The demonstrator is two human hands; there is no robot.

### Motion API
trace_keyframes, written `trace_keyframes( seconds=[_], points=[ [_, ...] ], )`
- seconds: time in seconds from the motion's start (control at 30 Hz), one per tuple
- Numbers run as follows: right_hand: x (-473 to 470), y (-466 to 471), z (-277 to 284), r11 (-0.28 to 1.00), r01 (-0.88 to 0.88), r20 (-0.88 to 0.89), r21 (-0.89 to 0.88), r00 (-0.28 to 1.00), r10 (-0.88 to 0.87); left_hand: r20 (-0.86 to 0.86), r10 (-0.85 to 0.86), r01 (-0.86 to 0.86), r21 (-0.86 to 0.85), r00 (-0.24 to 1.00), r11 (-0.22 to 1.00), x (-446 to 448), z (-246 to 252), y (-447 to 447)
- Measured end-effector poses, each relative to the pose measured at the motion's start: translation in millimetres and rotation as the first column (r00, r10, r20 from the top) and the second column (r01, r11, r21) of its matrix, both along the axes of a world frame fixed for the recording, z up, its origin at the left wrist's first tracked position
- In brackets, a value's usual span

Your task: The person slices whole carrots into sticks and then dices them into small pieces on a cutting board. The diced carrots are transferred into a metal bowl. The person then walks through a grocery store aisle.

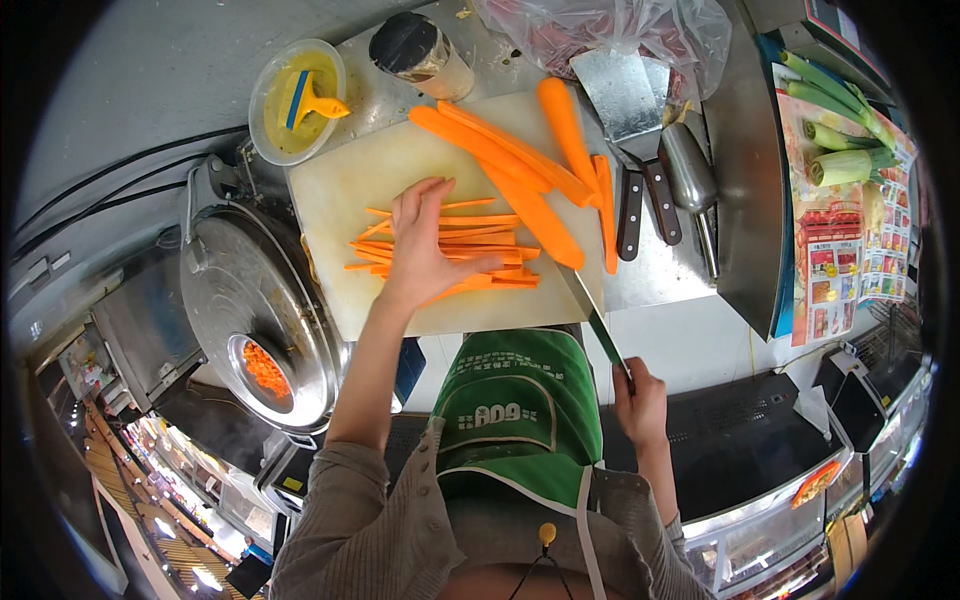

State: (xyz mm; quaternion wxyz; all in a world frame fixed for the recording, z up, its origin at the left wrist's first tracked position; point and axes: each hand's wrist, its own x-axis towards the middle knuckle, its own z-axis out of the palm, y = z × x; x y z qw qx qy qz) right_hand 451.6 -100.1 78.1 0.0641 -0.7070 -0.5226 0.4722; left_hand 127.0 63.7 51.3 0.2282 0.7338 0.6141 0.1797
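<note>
My left hand (pixel 427 244) rests over long carrot strips (pixel 480 238) on the white cutting board (pixel 345 180), its thumb and fingers spread across them; whether it grips any I cannot tell. My right hand (pixel 643 401) is closed on the handle of a kitchen knife (pixel 592 315), whose blade slants up to the board's near right edge, its tip beside a carrot slab. Larger carrot slabs (pixel 525 210) lie right of the strips. A thick peeled carrot piece (pixel 562 124) lies at the board's upper right, with a narrow slice (pixel 604 217) by the right edge.
A tub with yellow liquid and a brush (pixel 300 105) and a dark-lidded container (pixel 424 56) stand behind the board. A metal bowl of diced carrot (pixel 262 375) sits on a round lid at left. Dark-handled tools (pixel 645 202) lie right; leeks (pixel 847 161) rest on printed paper.
</note>
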Motion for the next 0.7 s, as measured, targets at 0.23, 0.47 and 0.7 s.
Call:
trace_keyframes(
  seconds=[0.23, 0.47, 0.7],
  points=[
    [-36.9, 20.7, -16.1, 0.994, 0.106, -0.019, 0.038, 0.994, -0.105, -0.147, -0.344, 0.321, -0.158, 0.927, 0.934, -11.6, -31.4, -41.2],
    [-97.4, 36.2, -17.9, 0.98, 0.095, -0.122, 0.176, 0.99, -0.074, -0.317, -0.007, -0.036, -0.129, 0.948, 0.991, -1.5, -45.9, -58.1],
    [-120.6, 55.9, -22.3, 0.967, 0.118, -0.086, 0.226, 0.991, -0.101, 0.007, 0.052, -0.052, 0.044, 0.999, 0.998, -29.0, -33.1, -58.1]
  ],
)
